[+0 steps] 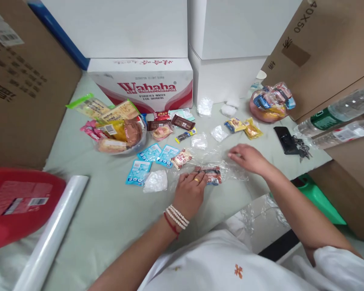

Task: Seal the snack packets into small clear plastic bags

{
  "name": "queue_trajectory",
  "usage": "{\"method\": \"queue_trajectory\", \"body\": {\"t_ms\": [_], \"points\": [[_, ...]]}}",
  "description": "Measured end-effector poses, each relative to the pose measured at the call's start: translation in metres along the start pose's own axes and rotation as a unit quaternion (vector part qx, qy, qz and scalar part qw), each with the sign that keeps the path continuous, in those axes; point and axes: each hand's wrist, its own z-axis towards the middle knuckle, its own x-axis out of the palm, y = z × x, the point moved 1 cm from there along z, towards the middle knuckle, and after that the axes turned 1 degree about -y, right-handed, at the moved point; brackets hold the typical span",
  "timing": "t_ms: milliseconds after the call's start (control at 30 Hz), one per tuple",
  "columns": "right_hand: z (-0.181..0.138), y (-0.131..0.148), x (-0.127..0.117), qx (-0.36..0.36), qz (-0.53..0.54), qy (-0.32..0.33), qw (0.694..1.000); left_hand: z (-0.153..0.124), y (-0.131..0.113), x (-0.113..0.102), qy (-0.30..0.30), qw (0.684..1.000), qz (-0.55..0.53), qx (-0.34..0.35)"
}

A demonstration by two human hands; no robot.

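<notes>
- The left hand (190,188) is being laid flat, fingers extended, over the left part of a brown snack packet (213,176).
- The packet is being held down on clear plastic film (236,173), which is being supported by the tabletop (103,210).
- The right hand (250,159) is being held near the film's right side, fingers partly curled; whether any film is being pinched cannot be told.
- Beyond the left hand, a beige packet (182,159) and three blue packets (138,172) are being kept close together.
- Snacks are being held in a clear bowl (142,138) at left and a pink bowl (263,114) at right.
</notes>
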Motion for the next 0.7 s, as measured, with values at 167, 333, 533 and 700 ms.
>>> {"method": "queue_trajectory", "body": {"t_ms": [167, 333, 533, 700], "points": [[0.055, 0.04, 0.02, -0.045, -0.087, 0.029, 0.995, -0.006, -0.004, -0.003, -0.017, 1.0, 0.015, -0.015], [0.077, 0.051, 0.053, 0.044, -0.062, 0.042, 0.996, -0.003, -0.006, 0.001, -0.004, 1.0, -0.001, -0.031], [0.067, 0.04, 0.023, 0.009, 0.018, 0.068, 0.997, -0.001, -0.006, 0.0, 0.019, 0.999, -0.016, -0.037], [0.007, 0.053, 0.015, -0.195, -0.052, 0.011, 0.979, 0.002, -0.009, -0.004, 0.044, 0.998, -0.021, -0.051]]}}
